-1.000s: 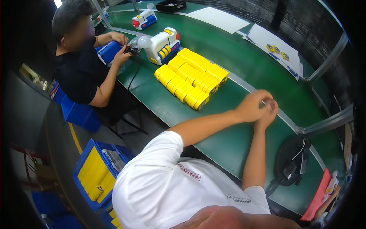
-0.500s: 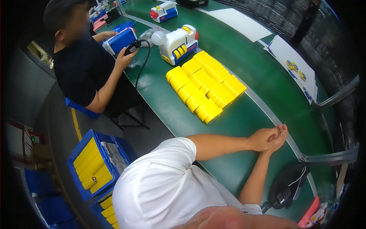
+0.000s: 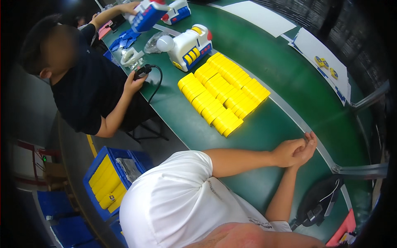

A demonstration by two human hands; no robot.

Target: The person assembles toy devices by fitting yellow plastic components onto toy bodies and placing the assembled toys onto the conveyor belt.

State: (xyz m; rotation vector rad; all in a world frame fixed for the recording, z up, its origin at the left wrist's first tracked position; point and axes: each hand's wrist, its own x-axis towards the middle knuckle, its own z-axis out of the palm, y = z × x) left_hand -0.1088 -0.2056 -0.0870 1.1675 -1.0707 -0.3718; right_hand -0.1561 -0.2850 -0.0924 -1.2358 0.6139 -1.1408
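Observation:
My left hand (image 3: 285, 153) is closed and lies against the palm side of my right hand (image 3: 306, 151), above the green table (image 3: 256, 142). The fingers of my right hand stretch out past it, slightly curved. No object shows in either hand, though the place where they meet is partly hidden. Closest to them is a block of yellow rounded pieces (image 3: 223, 93), laid side by side in several rows. Behind these stands a white toy machine (image 3: 190, 47) with blue panels, yellow rollers and a red knob.
At the left a co-worker (image 3: 89, 80) holds a corded black tool (image 3: 142, 71) and a blue-and-white toy (image 3: 149, 14). A blue crate (image 3: 89, 182) of yellow pieces stands below the table edge. A black bag (image 3: 316, 202) lies right; white sheets (image 3: 318, 51) carry yellow parts.
The co-worker has lifted the blue-and-white toy up and away toward the far side, uncovering a white curved part on the table. My hands stay together; the view has shifted slightly.

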